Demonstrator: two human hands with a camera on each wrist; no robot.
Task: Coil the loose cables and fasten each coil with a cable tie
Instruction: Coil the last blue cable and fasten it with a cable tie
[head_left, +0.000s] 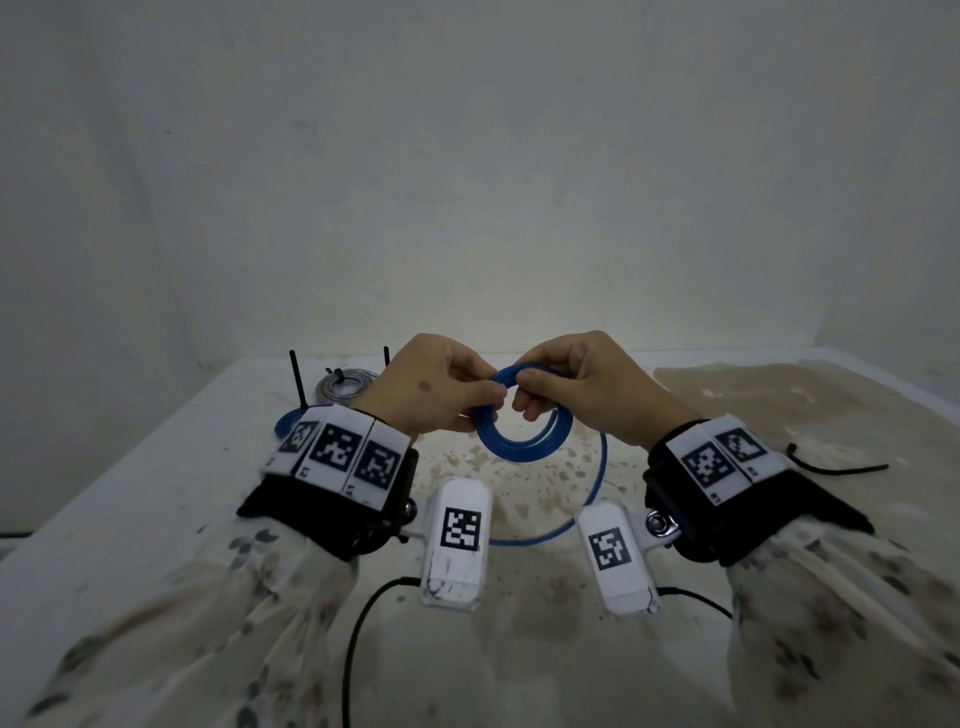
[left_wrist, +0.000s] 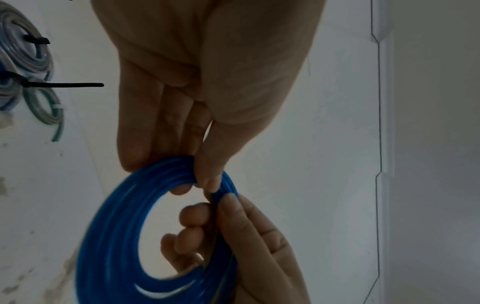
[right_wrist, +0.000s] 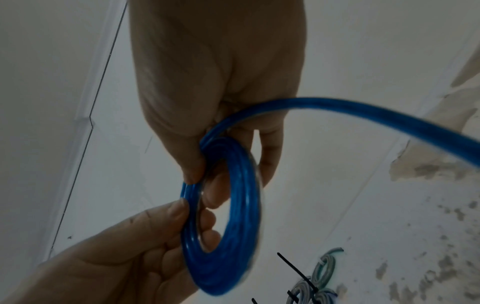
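Your two hands meet above the white table (head_left: 156, 467), both gripping one blue cable coil (head_left: 519, 441) held up off the surface near the table's middle. Your left hand (head_left: 431, 384) pinches the coil's upper left rim between thumb and curled fingers; your right hand (head_left: 576, 379) pinches the same rim just beside it, thumb on top, the other fingers tucked through the ring's opening.

From the left wrist camera, your left thumb presses the stacked blue turns (left_wrist: 116, 226) against your fingertips (left_wrist: 182, 188), with the right hand (left_wrist: 254, 246) touching the coil from the opposite side. From the right wrist camera, the blue coil (right_wrist: 233, 236) stands on edge between the two grips, several turns packed tight, and one loose blue strand (right_wrist: 363, 111) runs out of your right hand (right_wrist: 215, 72) toward the right — the left hand (right_wrist: 116, 257) closes on the coil's lower rim.

In the head view that loose blue tail (head_left: 587, 499) drops from the coil and curves across the table toward you, between the two wrist cameras.

At the table's far left lie finished coils — a grey bundle (head_left: 345, 387) cinched by black cable ties (head_left: 297, 376) whose tails stick up. The wrist views show grey and greenish coils (left_wrist: 31, 67) there, tied in black (right_wrist: 296, 269). The table's right side is stained brown (head_left: 779, 405), and a loose black cable tie (head_left: 836, 465) lies beside your right wrist.
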